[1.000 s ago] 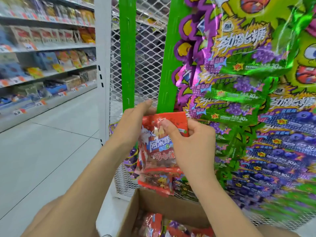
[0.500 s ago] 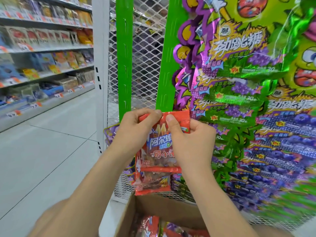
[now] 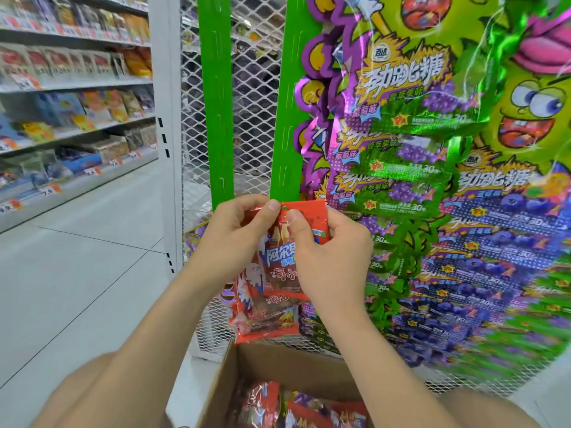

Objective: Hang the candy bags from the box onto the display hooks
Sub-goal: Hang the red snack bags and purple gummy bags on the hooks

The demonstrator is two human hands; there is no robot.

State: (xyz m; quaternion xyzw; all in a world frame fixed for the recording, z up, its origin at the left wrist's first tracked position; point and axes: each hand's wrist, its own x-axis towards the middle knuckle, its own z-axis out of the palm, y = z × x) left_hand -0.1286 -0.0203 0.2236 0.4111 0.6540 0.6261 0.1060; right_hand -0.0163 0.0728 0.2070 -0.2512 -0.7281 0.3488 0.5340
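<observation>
Both hands hold a red candy bag [image 3: 279, 257] up in front of the mesh display. My left hand [image 3: 238, 233] pinches its top left corner and my right hand [image 3: 327, 251] pinches the red header at the top right. The bag's top edge sits at the lower end of the right green hanging strip [image 3: 285, 125]. More red bags [image 3: 265, 316] hang just below it. An open cardboard box [image 3: 296, 362] under my arms holds several more candy bags [image 3: 296, 409].
A second green strip [image 3: 214, 103] hangs to the left on the white wire mesh panel [image 3: 247, 88]. Green and purple candy bags [image 3: 411, 168] crowd the right side. Store shelves [image 3: 77, 88] line the aisle at left, with tiled floor between.
The bag's top has risen slightly toward the bottom of the right green strip. My left thumb has moved over onto the bag's top edge, close to my right thumb.
</observation>
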